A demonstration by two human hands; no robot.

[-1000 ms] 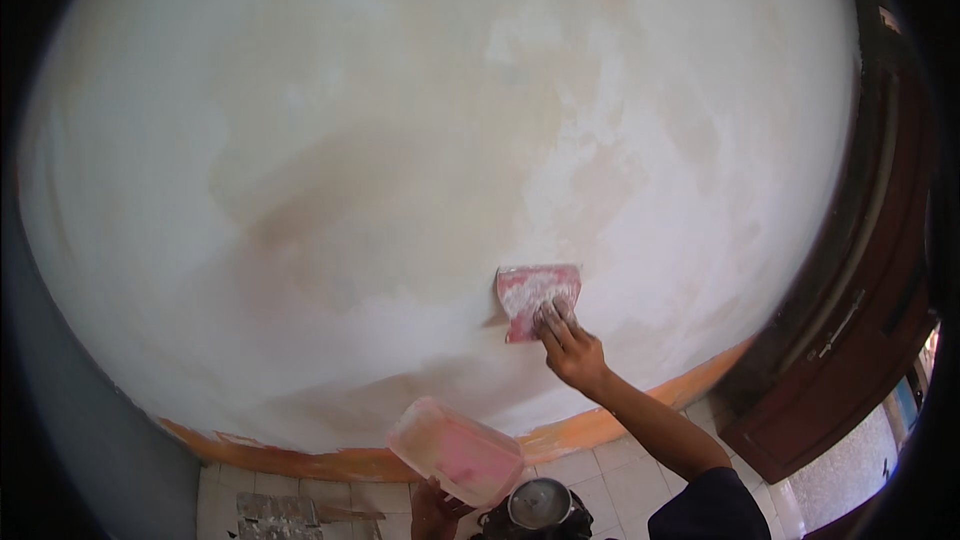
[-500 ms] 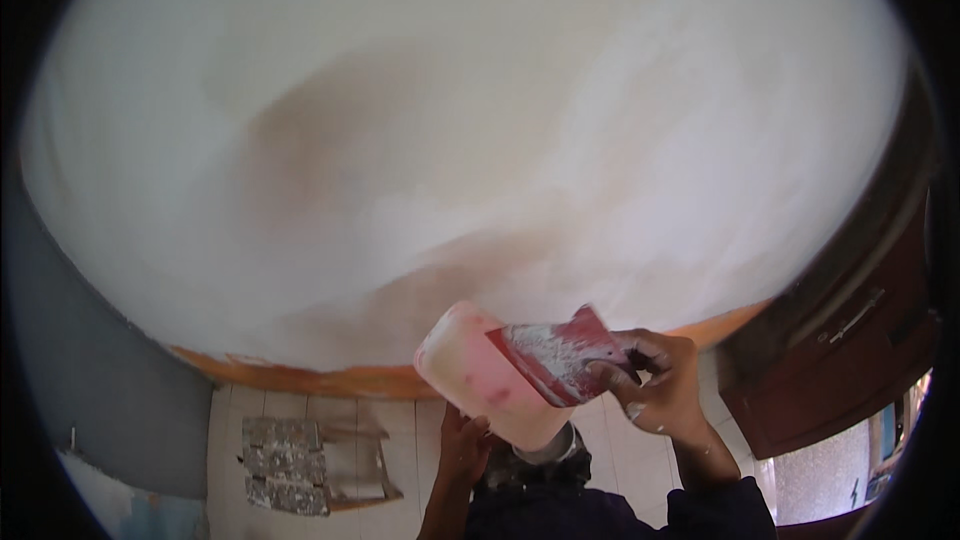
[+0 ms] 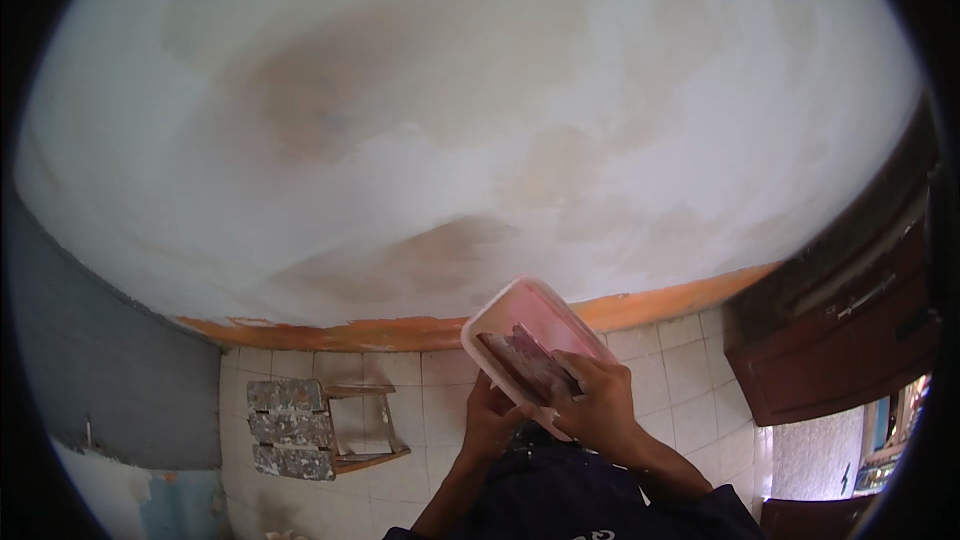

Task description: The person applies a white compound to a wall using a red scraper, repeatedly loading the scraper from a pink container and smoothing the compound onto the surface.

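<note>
A pale pink plastic tub (image 3: 575, 323) is tilted in front of my body, its open side facing up toward me. From below and to its left, my left hand (image 3: 490, 422) grips the tub, with some of its fingers hidden underneath. My right hand (image 3: 600, 398) is closed on a putty scraper (image 3: 527, 364), a broad flat blade of dull red smeared with whitish putty. The blade lies inside the tub, slanting against its inner side. How much putty the tub contains I cannot tell.
Ahead rises a large wall (image 3: 450, 70) with patchy white and beige putty and an orange strip (image 3: 400, 337) along its foot. A paint-splattered wooden step stool (image 3: 290, 428) stands on the tiled floor (image 3: 440, 455) at left. Dark red wooden furniture (image 3: 830, 340) is at right.
The scraper has gone from above the tub down into it. The tub has turned so its open inside shows, and both hands have shifted, the right one leftward and closer to the left.
</note>
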